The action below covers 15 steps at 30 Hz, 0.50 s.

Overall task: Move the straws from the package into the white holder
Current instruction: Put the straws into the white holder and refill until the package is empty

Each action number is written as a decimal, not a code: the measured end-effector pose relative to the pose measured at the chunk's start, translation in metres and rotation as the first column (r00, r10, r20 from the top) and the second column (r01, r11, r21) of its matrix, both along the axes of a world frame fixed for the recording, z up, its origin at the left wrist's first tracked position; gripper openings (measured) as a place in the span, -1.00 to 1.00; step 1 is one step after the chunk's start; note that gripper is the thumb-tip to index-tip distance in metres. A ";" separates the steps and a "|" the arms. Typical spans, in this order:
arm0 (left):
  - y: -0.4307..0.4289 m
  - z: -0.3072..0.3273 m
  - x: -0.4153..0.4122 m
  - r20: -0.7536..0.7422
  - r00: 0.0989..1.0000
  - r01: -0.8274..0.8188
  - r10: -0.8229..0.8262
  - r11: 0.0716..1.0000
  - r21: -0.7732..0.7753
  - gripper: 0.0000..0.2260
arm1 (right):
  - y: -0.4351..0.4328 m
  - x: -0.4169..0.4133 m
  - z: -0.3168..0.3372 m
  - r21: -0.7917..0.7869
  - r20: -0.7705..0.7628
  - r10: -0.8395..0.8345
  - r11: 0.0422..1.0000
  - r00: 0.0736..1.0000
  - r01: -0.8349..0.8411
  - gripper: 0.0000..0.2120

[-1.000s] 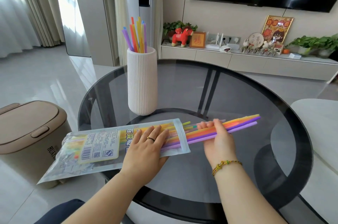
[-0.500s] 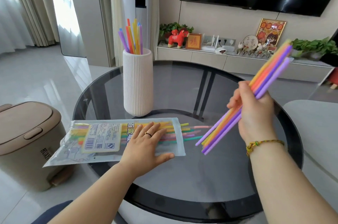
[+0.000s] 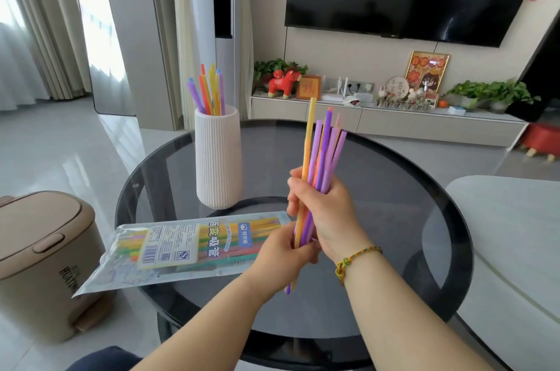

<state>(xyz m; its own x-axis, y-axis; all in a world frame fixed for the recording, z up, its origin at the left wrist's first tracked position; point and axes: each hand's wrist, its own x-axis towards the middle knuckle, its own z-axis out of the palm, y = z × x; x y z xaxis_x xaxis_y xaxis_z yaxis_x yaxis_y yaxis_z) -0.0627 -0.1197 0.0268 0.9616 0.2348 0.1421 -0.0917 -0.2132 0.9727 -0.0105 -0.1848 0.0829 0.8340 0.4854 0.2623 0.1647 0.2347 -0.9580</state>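
Note:
My right hand (image 3: 325,208) grips a bundle of purple, orange and yellow straws (image 3: 322,149), held almost upright above the round glass table (image 3: 394,195). My left hand (image 3: 285,252) holds the lower part of the same bundle just below the right hand. The clear straw package (image 3: 188,245) lies flat on the table's left side with several coloured straws inside; its left end hangs over the table edge. The white ribbed holder (image 3: 217,158) stands upright behind the package, with several straws (image 3: 207,93) sticking out of its top.
A beige pedal bin (image 3: 39,261) stands on the floor left of the table. A pale seat (image 3: 509,249) sits to the right. Behind the table runs a low TV cabinet (image 3: 394,120) with ornaments and plants.
My right hand has swung the straw bundle from slanted to nearly upright and moved it left, in front of me. My left hand has left the package and taken hold of the bundle's lower part.

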 end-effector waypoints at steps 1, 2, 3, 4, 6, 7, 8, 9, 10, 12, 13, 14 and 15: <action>0.000 0.001 0.000 -0.003 1.000 0.008 -0.008 1.000 0.002 -0.79 | -0.002 0.001 0.000 -0.011 0.000 0.021 1.000 1.000 -0.021 -0.81; -0.001 0.000 0.000 -0.008 1.000 0.020 -0.020 1.000 0.005 -0.78 | -0.004 0.002 -0.001 -0.028 0.006 0.042 0.999 0.999 -0.042 -0.82; 0.000 -0.002 0.001 -0.015 1.000 0.026 -0.026 1.000 0.009 -0.79 | -0.005 0.003 -0.001 -0.046 0.014 0.058 0.997 0.998 -0.057 -0.83; 0.001 -0.005 0.001 -0.026 0.999 0.025 -0.024 1.000 0.016 -0.80 | -0.006 0.004 -0.002 -0.060 0.018 0.068 0.996 0.997 -0.067 -0.83; 0.002 -0.010 0.001 -0.060 0.998 0.021 -0.019 0.999 0.034 -0.85 | -0.008 0.006 -0.005 -0.071 0.012 0.071 0.995 0.997 -0.070 -0.82; 0.002 -0.013 0.001 -0.071 0.997 0.031 -0.029 0.999 0.032 -0.86 | -0.008 0.007 -0.007 -0.074 0.009 0.065 0.995 0.998 -0.064 -0.82; 0.002 -0.014 0.000 -0.081 0.996 0.045 -0.043 0.999 0.026 -0.85 | -0.007 0.007 -0.009 -0.071 0.000 0.055 0.996 0.998 -0.055 -0.81; 0.001 -0.015 -0.001 -0.093 0.995 0.051 -0.048 0.998 0.023 -0.83 | -0.007 0.008 -0.010 -0.060 -0.014 0.044 0.997 0.999 -0.045 -0.81; 0.001 -0.014 -0.002 -0.101 0.994 0.048 -0.045 0.999 0.022 -0.81 | -0.007 0.008 -0.011 -0.040 -0.031 0.033 0.999 0.999 -0.034 -0.80; 0.001 -0.010 -0.004 -0.099 0.994 0.039 -0.037 0.999 0.025 -0.80 | -0.005 0.009 -0.008 0.011 -0.056 0.010 1.000 0.998 -0.009 -0.79; 0.003 -0.006 -0.005 -0.087 0.995 0.043 -0.040 0.999 0.033 -0.80 | -0.004 0.010 -0.004 0.042 -0.062 -0.001 0.999 0.998 0.004 -0.79; 0.005 -0.003 -0.006 -0.076 0.996 0.052 -0.049 0.998 0.040 -0.81 | -0.003 0.011 0.000 0.079 -0.075 -0.013 0.997 0.997 0.019 -0.79; 0.007 0.000 -0.007 -0.064 0.996 0.060 -0.057 0.997 0.043 -0.81 | -0.002 0.012 0.005 0.122 -0.096 -0.023 0.992 0.995 0.035 -0.78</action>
<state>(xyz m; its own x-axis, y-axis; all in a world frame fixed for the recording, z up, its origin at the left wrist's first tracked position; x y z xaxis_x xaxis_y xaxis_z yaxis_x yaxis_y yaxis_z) -0.0701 -0.1127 0.0266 0.9809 0.1723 0.0899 -0.0442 -0.2524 0.9666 0.0017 -0.1866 0.0882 0.8710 0.4296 0.2383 0.0835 0.3485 -0.9336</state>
